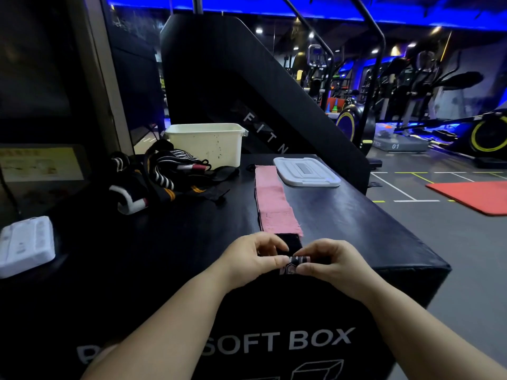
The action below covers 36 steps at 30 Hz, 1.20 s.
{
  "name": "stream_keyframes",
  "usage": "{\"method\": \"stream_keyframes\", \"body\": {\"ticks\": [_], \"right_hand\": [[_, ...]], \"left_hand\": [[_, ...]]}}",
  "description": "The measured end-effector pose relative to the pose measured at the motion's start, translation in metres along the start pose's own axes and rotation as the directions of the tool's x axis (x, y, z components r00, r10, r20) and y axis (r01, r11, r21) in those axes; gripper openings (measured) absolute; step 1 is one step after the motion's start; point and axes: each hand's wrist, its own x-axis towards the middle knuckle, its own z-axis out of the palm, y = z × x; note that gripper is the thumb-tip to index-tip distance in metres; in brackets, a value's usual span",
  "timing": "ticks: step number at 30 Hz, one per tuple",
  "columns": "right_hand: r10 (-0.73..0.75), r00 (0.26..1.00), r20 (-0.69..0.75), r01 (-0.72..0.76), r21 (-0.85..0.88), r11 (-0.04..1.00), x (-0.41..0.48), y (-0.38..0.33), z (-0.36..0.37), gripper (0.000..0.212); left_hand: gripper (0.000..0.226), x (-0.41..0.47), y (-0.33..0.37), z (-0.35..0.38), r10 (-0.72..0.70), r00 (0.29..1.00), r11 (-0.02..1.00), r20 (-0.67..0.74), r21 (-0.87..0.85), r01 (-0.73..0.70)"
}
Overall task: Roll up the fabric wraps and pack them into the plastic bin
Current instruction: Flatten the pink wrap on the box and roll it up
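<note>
The pink wrap (274,198) is laid out flat along the top of the black soft box (356,229), running from the near edge toward 12 o'clock. Its near end, which turns black and carries a patterned label, is curled into a small tight roll at the box's front edge. That roll is pinched from both sides: the left hand (247,259) is closed on it from 9 o'clock with thumb and bent fingers, and the right hand (329,261) is closed on it from 3 o'clock in the same way. The thumbs are nearly met over the roll.

At 12 o'clock from the wrap's far end, slightly left, a cream plastic bin (205,144) is stood open on the box. Its grey lid (306,171) is lain just beside the wrap's far end, at 1 o'clock. A loose pile of black striped wraps (164,174) is heaped at 10 o'clock, touching the bin's front. A white case (26,245) is seen at 9 o'clock, well apart.
</note>
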Motion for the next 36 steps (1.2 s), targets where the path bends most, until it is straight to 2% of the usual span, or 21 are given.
{"method": "stream_keyframes", "body": {"ticks": [3, 8, 14, 19, 26, 29, 32, 36], "right_hand": [[0.008, 1.0, -0.006, -0.008, -0.003, 1.0, 0.001, -0.002, 0.0, 0.015], [-0.027, 1.0, -0.007, 0.026, -0.068, 0.997, 0.002, -0.002, 0.003, 0.016], [-0.202, 0.978, -0.043, 0.194, -0.154, 0.969, 0.004, 0.008, 0.0, 0.037], [-0.276, 0.961, 0.008, 0.27, -0.229, 0.935, 0.006, 0.016, -0.002, 0.041], [-0.275, 0.961, -0.029, 0.26, -0.245, 0.934, 0.008, 0.019, -0.004, 0.033], [-0.253, 0.967, -0.017, 0.24, -0.268, 0.933, 0.01, 0.017, -0.005, 0.028], [-0.224, 0.974, -0.022, 0.208, -0.295, 0.933, 0.012, 0.015, -0.004, 0.022], [-0.213, 0.975, -0.056, 0.187, -0.298, 0.936, 0.014, 0.014, -0.001, 0.024]], "left_hand": [[0.016, -0.003, 0.001, -0.001, -0.005, 0.999, 1.0, 0.04, 0.027, 0.004], [0.012, -0.002, -0.004, 0.002, -0.003, 1.0, 0.991, -0.013, 0.137, 0.005], [0.014, 0.002, -0.005, 0.004, -0.012, 0.999, 0.987, -0.034, 0.16, 0.018], [0.023, 0.008, -0.008, 0.007, -0.041, 0.998, 0.981, -0.053, 0.189, 0.05], [0.022, 0.006, -0.007, 0.009, -0.025, 0.996, 0.975, -0.088, 0.217, 0.044], [0.011, 0.005, -0.005, 0.009, 0.012, 0.991, 0.99, -0.132, 0.144, 0.007], [0.011, 0.002, -0.004, 0.006, 0.036, 0.99, 0.994, -0.139, 0.106, -0.021], [0.03, -0.001, -0.005, 0.002, 0.045, 0.995, 0.977, -0.089, 0.212, -0.025]]}}
